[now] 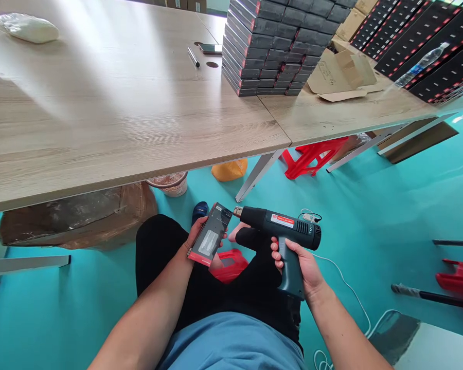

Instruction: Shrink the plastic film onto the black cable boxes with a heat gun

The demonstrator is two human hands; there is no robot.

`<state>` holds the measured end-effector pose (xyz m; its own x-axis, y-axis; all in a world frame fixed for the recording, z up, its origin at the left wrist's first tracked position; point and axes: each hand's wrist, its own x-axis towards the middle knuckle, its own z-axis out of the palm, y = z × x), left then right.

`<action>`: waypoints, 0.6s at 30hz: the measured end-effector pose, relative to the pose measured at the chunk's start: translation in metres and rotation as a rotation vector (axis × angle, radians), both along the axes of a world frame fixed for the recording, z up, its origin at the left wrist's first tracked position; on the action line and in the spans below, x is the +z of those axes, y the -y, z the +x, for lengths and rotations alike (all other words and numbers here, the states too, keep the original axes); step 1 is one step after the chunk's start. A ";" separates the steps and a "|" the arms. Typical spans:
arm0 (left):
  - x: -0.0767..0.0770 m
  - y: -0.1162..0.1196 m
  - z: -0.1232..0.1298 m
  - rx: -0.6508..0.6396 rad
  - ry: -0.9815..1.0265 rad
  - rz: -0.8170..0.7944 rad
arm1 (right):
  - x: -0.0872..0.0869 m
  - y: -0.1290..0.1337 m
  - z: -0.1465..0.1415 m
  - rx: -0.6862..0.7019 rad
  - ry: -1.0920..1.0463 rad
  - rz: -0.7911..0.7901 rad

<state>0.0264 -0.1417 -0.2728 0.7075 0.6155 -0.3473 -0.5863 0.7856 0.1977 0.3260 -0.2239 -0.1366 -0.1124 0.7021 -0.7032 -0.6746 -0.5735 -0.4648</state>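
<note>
Over my lap, my left hand (196,232) holds a flat black box (212,231) with a red lower edge and a pale label, tilted with its top toward the right. My right hand (298,259) is wrapped round the handle of a dark green heat gun (289,226) with a red and white label. Its metal nozzle points left, close to the upper right corner of the box. Whether the nozzle touches the box I cannot tell.
The wooden table (139,118) bears a tall stack of black boxes (270,46), an opened carton (343,74), a phone (210,49), a pen (193,57) and a plastic-wrapped bundle (25,28). A white cable (347,282) trails on the floor; a bin (173,185) stands below.
</note>
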 end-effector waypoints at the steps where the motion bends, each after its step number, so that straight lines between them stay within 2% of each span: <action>1: 0.000 0.000 0.000 -0.006 -0.021 -0.007 | 0.000 -0.001 0.000 0.005 0.006 0.003; 5: -0.004 -0.002 -0.001 -0.086 -0.117 -0.030 | 0.002 -0.008 -0.004 0.043 0.047 0.029; 8: -0.007 -0.003 0.004 -0.028 -0.180 -0.053 | 0.009 -0.013 -0.011 0.073 0.090 0.067; 9: -0.007 -0.004 0.006 0.001 -0.208 -0.070 | 0.014 -0.014 -0.014 0.124 0.121 0.091; 10: -0.006 -0.004 0.008 0.030 -0.242 -0.092 | 0.019 -0.014 -0.016 0.218 0.160 0.124; 13: -0.001 -0.006 0.013 0.131 -0.329 -0.155 | 0.038 -0.015 -0.023 0.669 0.296 0.258; 14: 0.000 -0.006 0.014 0.163 -0.338 -0.161 | 0.044 -0.017 -0.025 0.780 0.351 0.301; 15: 0.001 -0.006 0.014 0.178 -0.334 -0.156 | 0.049 -0.019 -0.027 0.822 0.409 0.331; 18: 0.000 -0.006 0.014 0.158 -0.301 -0.113 | 0.058 -0.028 -0.031 0.707 0.576 0.399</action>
